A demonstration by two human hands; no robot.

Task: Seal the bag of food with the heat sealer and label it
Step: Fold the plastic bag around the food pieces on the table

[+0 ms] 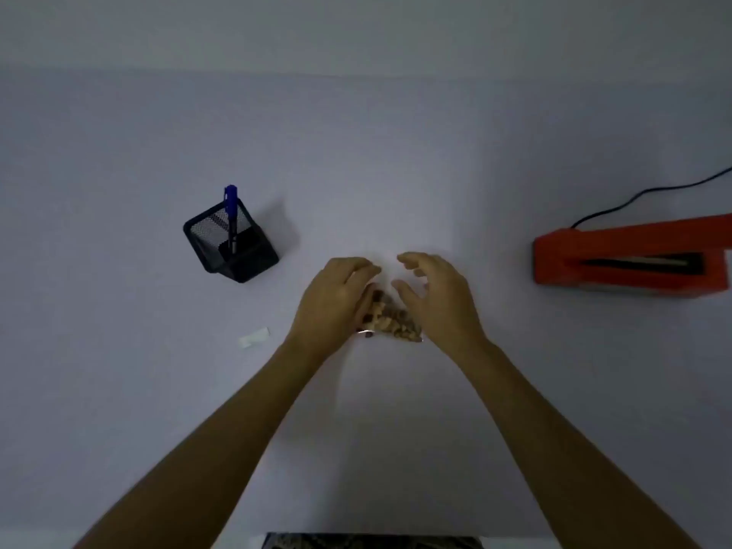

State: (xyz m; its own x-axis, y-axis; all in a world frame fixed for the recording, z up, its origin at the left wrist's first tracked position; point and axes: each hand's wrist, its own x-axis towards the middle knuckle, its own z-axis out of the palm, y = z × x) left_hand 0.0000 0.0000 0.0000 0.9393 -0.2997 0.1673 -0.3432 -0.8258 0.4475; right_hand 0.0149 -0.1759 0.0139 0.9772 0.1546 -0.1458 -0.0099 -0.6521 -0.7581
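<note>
Hands meet over the bag of food (pixel 390 320) on the bench (pixel 356 172): left hand (pixel 332 301) grips its edge; right hand (pixel 433 297) hovers, fingers loosely spread.

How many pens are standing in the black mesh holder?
1: a blue pen stands upright in the black mesh holder, left of the hands. The mesh walls could hide something shorter inside.

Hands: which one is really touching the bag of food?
The left hand: its fingers lie against the bag of food. The right hand hovers open beside it, fingers spread.
</note>
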